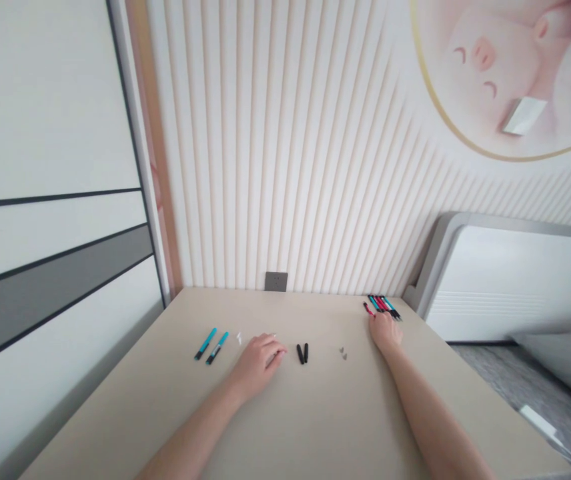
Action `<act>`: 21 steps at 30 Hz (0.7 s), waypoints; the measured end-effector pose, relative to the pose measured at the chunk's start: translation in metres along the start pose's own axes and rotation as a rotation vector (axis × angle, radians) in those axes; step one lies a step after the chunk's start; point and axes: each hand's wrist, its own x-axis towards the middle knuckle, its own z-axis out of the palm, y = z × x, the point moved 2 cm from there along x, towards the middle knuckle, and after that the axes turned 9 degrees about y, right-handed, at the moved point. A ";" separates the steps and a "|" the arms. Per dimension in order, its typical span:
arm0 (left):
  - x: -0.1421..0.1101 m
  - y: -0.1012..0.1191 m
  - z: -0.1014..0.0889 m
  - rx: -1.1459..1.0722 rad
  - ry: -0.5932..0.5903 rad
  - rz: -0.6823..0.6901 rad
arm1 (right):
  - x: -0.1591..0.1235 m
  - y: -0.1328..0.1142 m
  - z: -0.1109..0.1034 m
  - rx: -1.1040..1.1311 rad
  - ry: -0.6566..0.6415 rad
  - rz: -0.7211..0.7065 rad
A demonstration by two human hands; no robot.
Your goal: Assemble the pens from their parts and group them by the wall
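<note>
My left hand rests on the table with its fingers loosely bent and nothing visible in them. To its left lie two blue pens with black ends, side by side, and small white pieces. On its right are two short black pen-like sticks, leaning close together. My right hand is at the far right of the table, its fingers closed at the end of a red pen. The fingertips are partly hidden. Just beyond it lies a row of several blue, red and black pens.
Two small grey pieces lie between the black sticks and my right arm. The table meets a ribbed wall with a dark socket. A white cabinet stands left; a bed headboard is at right.
</note>
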 end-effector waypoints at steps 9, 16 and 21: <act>0.001 -0.001 -0.004 0.018 0.005 -0.018 | -0.012 0.021 -0.005 -0.027 0.019 0.053; 0.001 -0.008 -0.004 0.030 0.042 -0.024 | -0.020 0.032 -0.011 0.029 -0.033 0.081; 0.002 -0.013 -0.010 0.061 0.081 -0.030 | -0.017 0.030 -0.013 0.052 -0.021 0.113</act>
